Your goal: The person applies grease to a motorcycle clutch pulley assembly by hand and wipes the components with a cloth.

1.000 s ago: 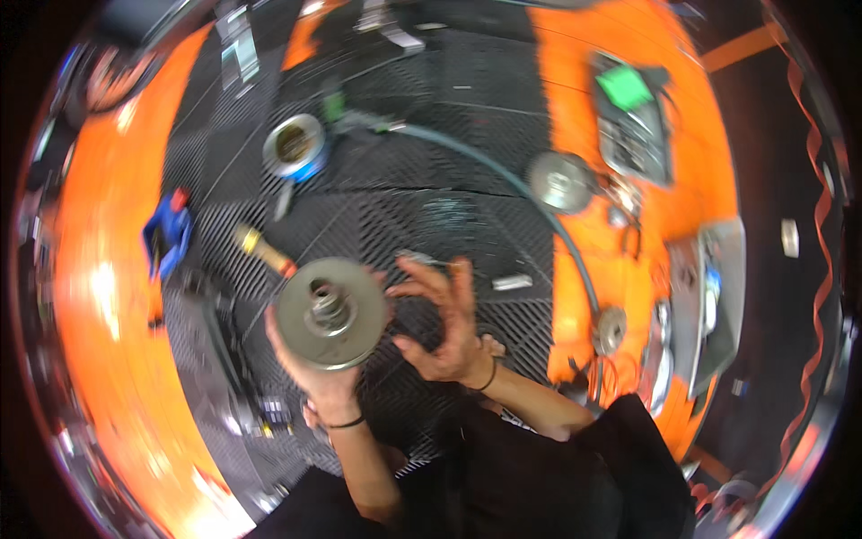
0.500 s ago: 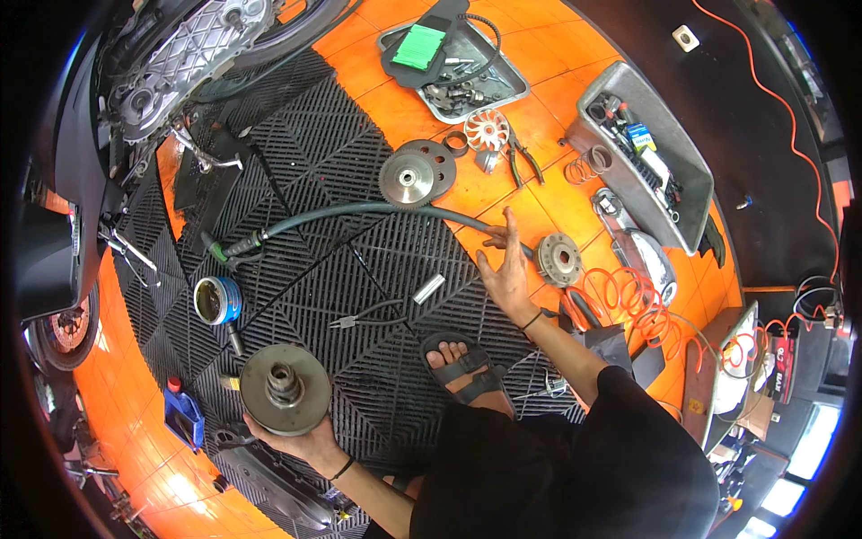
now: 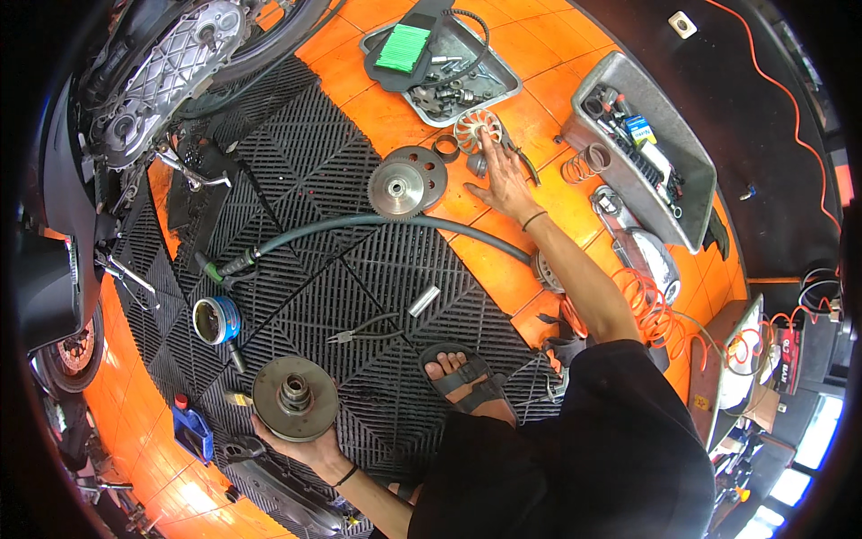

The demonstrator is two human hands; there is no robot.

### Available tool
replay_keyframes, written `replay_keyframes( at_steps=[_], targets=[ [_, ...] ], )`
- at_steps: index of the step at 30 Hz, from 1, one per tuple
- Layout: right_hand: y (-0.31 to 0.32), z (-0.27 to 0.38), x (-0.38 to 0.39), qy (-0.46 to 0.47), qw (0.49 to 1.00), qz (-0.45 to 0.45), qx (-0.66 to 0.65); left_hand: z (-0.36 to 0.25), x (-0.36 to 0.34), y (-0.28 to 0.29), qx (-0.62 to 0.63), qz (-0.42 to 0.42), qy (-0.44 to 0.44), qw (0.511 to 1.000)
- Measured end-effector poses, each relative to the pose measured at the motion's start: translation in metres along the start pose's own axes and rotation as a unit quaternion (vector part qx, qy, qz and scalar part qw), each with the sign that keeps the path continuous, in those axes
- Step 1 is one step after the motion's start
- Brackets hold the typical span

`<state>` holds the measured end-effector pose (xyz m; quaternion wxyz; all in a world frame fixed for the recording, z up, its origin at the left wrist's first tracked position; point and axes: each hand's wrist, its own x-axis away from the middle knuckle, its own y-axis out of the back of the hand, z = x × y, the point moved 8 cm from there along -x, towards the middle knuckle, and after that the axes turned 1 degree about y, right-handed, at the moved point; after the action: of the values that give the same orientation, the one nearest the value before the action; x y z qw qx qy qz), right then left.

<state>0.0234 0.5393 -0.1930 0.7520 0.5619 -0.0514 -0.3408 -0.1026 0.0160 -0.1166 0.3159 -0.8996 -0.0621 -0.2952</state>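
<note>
My left hand [image 3: 310,451] is closed round the rim of a round metal pulley [image 3: 314,409] with a raised central hub, held low at the left. My right hand [image 3: 508,190] reaches forward with its fingers apart and nothing in it. Its fingertips overlap the edge of a pale finned fan wheel [image 3: 466,135]; whether they touch it I cannot tell. Partly hidden by that hand is a pair of pliers [image 3: 530,167]. Just left of the fingers, a dark ring [image 3: 445,147] and a small grey metal part [image 3: 476,165] lie on the orange floor.
A toothed metal disc [image 3: 395,189] lies by a dark hose [image 3: 359,218] across the black mat. Nearer are long-nosed pliers [image 3: 364,334], a metal sleeve [image 3: 423,301] and a blue tin [image 3: 233,322]. A grey bin [image 3: 687,220] and spring [image 3: 585,164] are right; a parts tray [image 3: 510,87] is far.
My right hand has moved forward from beside the round plate to the fan wheel. My left hand and the pulley have shifted slightly right and nearer.
</note>
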Motion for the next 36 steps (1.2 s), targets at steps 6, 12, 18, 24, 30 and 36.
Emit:
replay_keyframes(
  at_steps=[6, 12, 18, 24, 30, 36],
  targets=[
    [0.014, -0.034, 0.013, -0.079, 0.994, -0.037, -0.067, 0.002, -0.004, -0.002, 0.014, -0.013, 0.011, 1.0],
    [0.01, -0.06, -0.036, -0.17, 0.968, -0.132, -0.131, 0.014, -0.011, -0.007, -0.036, 0.002, 0.026, 0.999],
    [-0.012, -0.115, -0.074, -0.33, 0.9, -0.267, -0.099, 0.023, -0.016, -0.009, -0.032, 0.0, 0.047, 0.998],
    [0.02, -0.105, -0.073, -0.383, 0.877, -0.245, -0.157, 0.016, -0.017, 0.002, -0.059, -0.023, 0.021, 0.998],
    [0.064, -0.132, -0.058, -0.254, 0.928, -0.24, 0.132, 0.026, -0.019, -0.01, -0.056, 0.013, 0.056, 0.997],
    [0.015, -0.062, -0.049, -0.011, 0.992, -0.122, 0.037, 0.027, -0.02, -0.013, -0.052, 0.003, 0.055, 0.997]
  ],
)
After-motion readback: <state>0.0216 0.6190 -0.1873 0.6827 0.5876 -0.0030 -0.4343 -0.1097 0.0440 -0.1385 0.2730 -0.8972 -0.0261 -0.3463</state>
